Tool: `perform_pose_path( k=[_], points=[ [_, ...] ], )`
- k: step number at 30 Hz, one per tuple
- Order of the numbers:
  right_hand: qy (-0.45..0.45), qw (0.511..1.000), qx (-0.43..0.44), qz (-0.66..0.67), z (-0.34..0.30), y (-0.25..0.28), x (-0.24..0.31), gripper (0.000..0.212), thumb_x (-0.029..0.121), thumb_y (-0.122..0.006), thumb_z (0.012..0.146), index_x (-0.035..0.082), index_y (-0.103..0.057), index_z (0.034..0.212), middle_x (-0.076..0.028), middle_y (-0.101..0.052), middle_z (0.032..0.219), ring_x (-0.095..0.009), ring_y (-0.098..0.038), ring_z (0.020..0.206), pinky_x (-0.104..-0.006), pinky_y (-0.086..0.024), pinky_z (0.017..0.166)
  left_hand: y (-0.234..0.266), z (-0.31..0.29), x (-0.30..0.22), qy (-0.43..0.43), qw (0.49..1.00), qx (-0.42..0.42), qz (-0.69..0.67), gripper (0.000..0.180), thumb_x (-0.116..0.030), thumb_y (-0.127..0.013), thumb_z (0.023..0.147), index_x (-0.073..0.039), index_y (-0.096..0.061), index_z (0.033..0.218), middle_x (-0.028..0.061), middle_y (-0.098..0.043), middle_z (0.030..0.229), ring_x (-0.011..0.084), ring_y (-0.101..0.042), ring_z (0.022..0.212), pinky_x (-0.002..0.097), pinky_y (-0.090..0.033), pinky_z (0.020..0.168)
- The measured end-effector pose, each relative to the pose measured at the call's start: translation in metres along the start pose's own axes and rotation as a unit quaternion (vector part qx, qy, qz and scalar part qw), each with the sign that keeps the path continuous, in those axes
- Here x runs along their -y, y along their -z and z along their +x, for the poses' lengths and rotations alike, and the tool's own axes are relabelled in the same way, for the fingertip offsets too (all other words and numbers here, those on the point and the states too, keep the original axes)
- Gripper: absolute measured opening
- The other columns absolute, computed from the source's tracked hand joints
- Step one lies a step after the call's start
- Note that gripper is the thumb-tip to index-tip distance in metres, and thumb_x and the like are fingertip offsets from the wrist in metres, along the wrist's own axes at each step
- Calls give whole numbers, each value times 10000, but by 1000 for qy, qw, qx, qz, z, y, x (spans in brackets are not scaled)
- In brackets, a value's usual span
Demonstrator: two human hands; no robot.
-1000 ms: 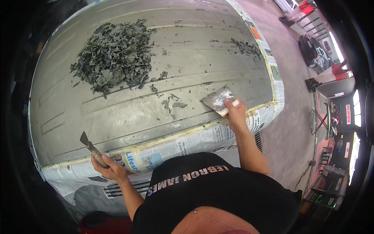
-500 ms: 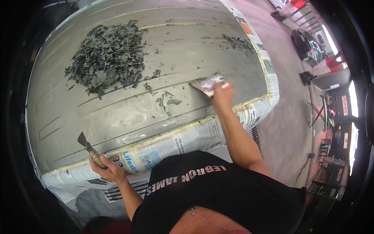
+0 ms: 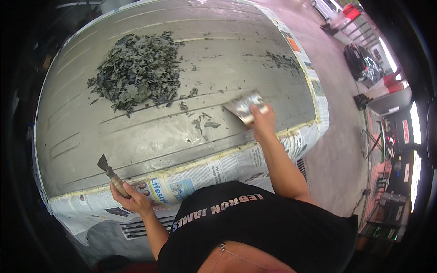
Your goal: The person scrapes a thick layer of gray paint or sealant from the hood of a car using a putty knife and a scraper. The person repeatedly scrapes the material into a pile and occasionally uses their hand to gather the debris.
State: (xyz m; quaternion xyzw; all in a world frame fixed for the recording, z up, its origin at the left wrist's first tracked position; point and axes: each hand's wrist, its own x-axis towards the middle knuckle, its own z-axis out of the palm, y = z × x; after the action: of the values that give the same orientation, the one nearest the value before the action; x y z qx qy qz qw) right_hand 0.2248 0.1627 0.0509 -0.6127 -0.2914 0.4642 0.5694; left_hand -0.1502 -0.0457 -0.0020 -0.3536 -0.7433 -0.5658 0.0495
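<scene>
A narrow scraper (image 3: pixel 112 175) is gripped in the left hand (image 3: pixel 132 199), while the wide blade (image 3: pixel 239 107), gripped in the right hand (image 3: pixel 265 120), should be angled shallowly to avoid gouging the panel (image 3: pixel 150 141).

Your small scraper (image 3: pixel 109 172) pairs a dull, dark metal blade (image 3: pixel 103 161) with a worn, wood-looking handle (image 3: pixel 119 185); your broad scraper (image 3: pixel 241 105) shines in metallic patches. The ribbed panel (image 3: pixel 123 143) is satin with glossy smears, the flakes (image 3: pixel 141 68) rough and mostly matt, the newspaper (image 3: pixel 223 168) creased, your shirt (image 3: pixel 277 218) matt cloth.
</scene>
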Motion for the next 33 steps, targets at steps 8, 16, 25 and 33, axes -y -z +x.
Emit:
perform_pose_path(
  k=[8,16,25,33],
  points=[
    [-49,998,22,-23,7,32,-10,228,84,-638,934,14,-533,1124,-107,-638,961,-197,-655,759,-337,-548,502,-3,0,-12,6,1000,10,27,475,-180,-545,1025,98,-413,1386,263,-506,1351,313,-545,1198,382,-449,1007],
    [-36,999,35,-21,-11,12,-5,266,97,-645,938,-10,-525,1151,-119,-646,963,-190,-668,755,-322,-562,514,-4,0,-11,9,1000,-8,16,474,-167,-543,1024,92,-399,1394,260,-522,1338,307,-547,1193,385,-457,997],
    [-35,995,91,2,1,-46,13,302,112,-682,917,-30,-531,1136,-112,-646,958,-179,-665,742,-305,-560,546,-5,1,-19,29,999,15,32,452,-151,-537,1024,87,-418,1389,255,-523,1347,312,-541,1206,376,-422,1035],
    [15,987,149,-59,35,-13,58,389,64,-759,805,11,-539,1121,-84,-639,959,-176,-671,776,-309,-588,643,-5,1,-18,22,1000,15,-5,464,-155,-537,1015,89,-412,1389,254,-516,1348,333,-532,1212,391,-415,1042]
  ],
)
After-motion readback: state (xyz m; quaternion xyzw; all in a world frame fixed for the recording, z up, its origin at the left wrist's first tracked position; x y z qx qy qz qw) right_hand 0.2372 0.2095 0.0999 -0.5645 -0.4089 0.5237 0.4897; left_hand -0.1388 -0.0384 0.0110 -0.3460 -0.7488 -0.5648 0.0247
